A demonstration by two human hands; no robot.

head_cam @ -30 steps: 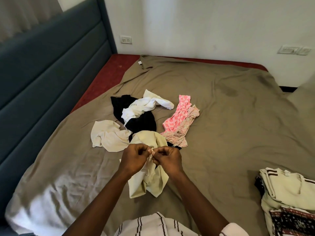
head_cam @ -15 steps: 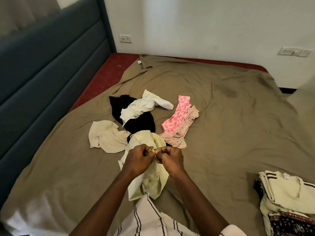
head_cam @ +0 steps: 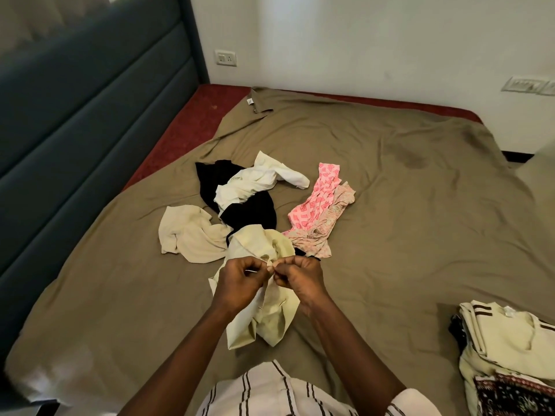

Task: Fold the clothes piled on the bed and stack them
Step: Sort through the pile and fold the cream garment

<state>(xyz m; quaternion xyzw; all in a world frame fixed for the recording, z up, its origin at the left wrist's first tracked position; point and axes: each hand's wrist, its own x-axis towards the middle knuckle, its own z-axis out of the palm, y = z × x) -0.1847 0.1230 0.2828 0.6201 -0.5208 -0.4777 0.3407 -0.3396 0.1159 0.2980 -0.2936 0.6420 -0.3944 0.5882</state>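
We held the pale yellow garment (head_cam: pixel 264 322) in front of us, above the brown sheet (head_cam: pixel 420 235) of the bed, just at the near side of the unfolded pile. Our left hand (head_cam: pixel 238 283) and our right hand (head_cam: pixel 300 279) were both curled and pinched a small part of its upper edge, the two hands almost touching each other. The rest of the cloth hung down from this pinch in loose folds, and its low end rested on the sheet.

From the way it dropped, we judged the garment thin, soft and very light, with no stiffness at all. It would not keep any shape alone and would crease easily, but it was not fragile or slippery. A pinch so narrow only gathered the cloth. To open it flat, the hands needed to go apart along the edge, to the two shoulders or the two corners of the waist; which part of it we pinched, we could not tell.

Behind it lay the black garment (head_cam: pixel 249 211), the white garment (head_cam: pixel 255 184), the cream garment (head_cam: pixel 189 235) and the pink patterned piece (head_cam: pixel 318 199), all crumpled. The folded stack (head_cam: pixel 507 340) was well apart, at our right.
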